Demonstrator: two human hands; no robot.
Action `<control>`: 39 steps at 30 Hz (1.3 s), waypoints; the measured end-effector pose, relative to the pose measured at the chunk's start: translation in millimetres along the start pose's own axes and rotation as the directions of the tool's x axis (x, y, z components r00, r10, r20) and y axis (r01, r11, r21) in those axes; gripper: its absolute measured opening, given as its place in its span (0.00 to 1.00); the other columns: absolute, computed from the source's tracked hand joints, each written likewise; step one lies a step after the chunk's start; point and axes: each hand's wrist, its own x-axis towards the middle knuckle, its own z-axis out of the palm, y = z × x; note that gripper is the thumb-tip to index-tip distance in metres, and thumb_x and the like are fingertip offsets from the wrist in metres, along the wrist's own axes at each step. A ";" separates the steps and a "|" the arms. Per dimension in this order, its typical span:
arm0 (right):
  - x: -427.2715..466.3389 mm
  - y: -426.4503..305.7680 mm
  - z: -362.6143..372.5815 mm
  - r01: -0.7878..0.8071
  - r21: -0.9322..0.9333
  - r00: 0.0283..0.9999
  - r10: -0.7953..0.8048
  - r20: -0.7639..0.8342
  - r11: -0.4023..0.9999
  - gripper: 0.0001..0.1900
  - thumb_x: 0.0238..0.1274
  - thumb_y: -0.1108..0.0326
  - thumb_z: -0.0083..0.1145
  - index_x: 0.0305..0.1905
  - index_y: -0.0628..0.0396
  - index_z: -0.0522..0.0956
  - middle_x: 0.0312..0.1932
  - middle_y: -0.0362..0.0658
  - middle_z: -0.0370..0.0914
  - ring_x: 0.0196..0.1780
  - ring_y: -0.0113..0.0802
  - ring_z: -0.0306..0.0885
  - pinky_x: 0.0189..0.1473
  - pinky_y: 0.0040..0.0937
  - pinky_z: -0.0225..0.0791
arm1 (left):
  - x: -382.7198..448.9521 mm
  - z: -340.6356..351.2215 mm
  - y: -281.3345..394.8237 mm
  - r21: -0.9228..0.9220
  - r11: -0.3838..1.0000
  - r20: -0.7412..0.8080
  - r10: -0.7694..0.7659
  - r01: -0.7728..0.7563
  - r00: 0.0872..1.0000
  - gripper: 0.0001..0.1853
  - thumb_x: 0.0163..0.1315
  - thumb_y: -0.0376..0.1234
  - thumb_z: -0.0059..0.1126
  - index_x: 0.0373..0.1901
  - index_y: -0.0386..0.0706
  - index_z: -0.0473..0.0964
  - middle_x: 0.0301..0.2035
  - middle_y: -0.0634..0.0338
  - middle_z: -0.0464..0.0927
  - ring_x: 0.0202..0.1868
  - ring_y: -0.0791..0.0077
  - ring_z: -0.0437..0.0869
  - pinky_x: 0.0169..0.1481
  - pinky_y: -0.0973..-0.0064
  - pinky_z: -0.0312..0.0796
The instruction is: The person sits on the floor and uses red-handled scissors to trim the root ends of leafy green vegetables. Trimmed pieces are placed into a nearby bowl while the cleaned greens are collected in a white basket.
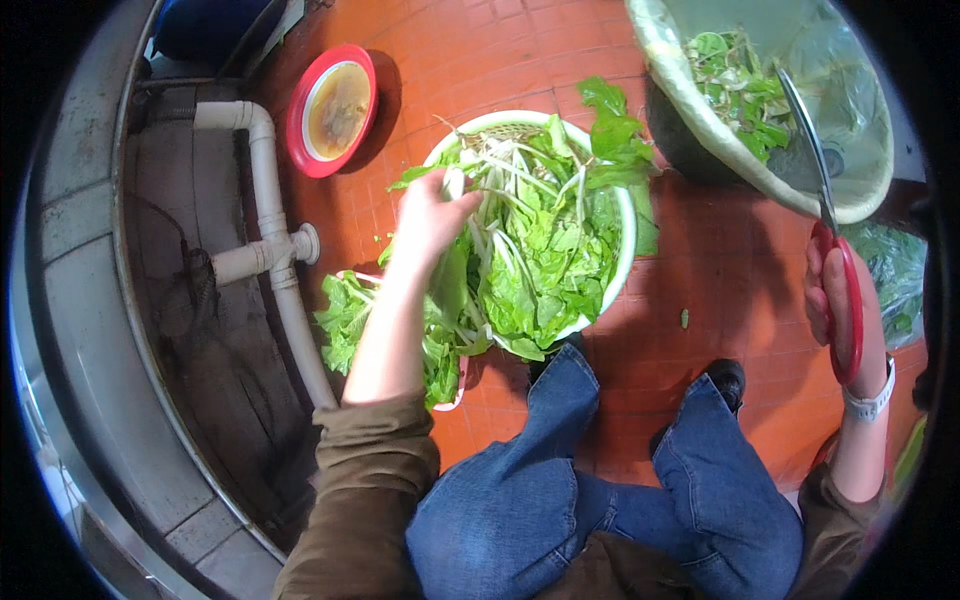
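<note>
My left hand [441, 214] is at the left side of a pale green plastic colander basket [625, 247] heaped with leafy greens [540, 259]. Its thumb and fingers close around a whitish stem [454, 182] among the leaves; part of the grip is hidden. In my right hand [866, 315] are red-handled scissors [855, 330], held out to the right. Their blades look together and point up over the edge of a lined bin [724, 161]. More greens [442, 367] lie in a pink container [459, 386] below my left forearm, which covers part of them.
Cut greens and roots [739, 90] lie inside the bin. A red-rimmed bowl [300, 142] of brownish liquid rests on the red tiled floor [495, 52]. White drain pipes [274, 247] run along the left. A clear plastic bag of greens [896, 277] sits at the right.
</note>
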 end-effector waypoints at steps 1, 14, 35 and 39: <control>0.2 -1.1 0.9 0.011 -0.018 1.000 -0.011 0.010 1.000 0.18 0.65 0.47 0.41 0.34 0.51 0.66 0.16 0.28 0.57 0.15 0.13 0.51 0.15 0.13 0.45 | 7.6 11.0 -4.2 0.104 0.994 -0.038 -0.038 0.042 0.999 0.16 0.47 0.35 0.61 0.37 0.36 0.76 0.30 0.48 0.80 0.35 0.61 0.82 0.43 0.68 0.71; -6.7 -4.4 7.9 -0.092 -0.010 0.996 0.091 -0.020 0.996 0.19 0.63 0.45 0.44 0.37 0.52 0.67 0.18 0.28 0.59 0.18 0.13 0.52 0.18 0.12 0.44 | -7.2 87.4 31.6 -0.049 0.944 -0.045 0.324 -0.326 0.945 0.20 0.43 0.42 0.66 0.35 0.38 0.78 0.28 0.52 0.77 0.33 0.58 0.79 0.41 0.67 0.71; -21.2 -35.9 -0.6 0.264 0.013 0.954 -0.263 0.146 0.965 0.46 0.33 0.44 0.71 0.54 0.64 0.61 0.33 0.36 0.63 0.31 0.19 0.57 0.31 0.17 0.57 | -58.9 -20.9 175.3 -0.825 0.459 0.110 0.701 -0.328 0.705 0.17 0.55 0.32 0.55 0.43 0.28 0.71 0.37 0.50 0.76 0.33 0.70 0.79 0.39 0.75 0.72; -23.0 -40.2 -10.4 0.272 0.004 0.942 -0.267 0.203 0.962 0.45 0.33 0.48 0.73 0.54 0.64 0.61 0.34 0.36 0.63 0.32 0.19 0.58 0.32 0.17 0.58 | -52.6 -16.2 189.5 -0.887 0.434 0.263 0.756 -0.157 0.600 0.20 0.52 0.33 0.56 0.43 0.29 0.68 0.26 0.50 0.77 0.29 0.68 0.79 0.34 0.76 0.71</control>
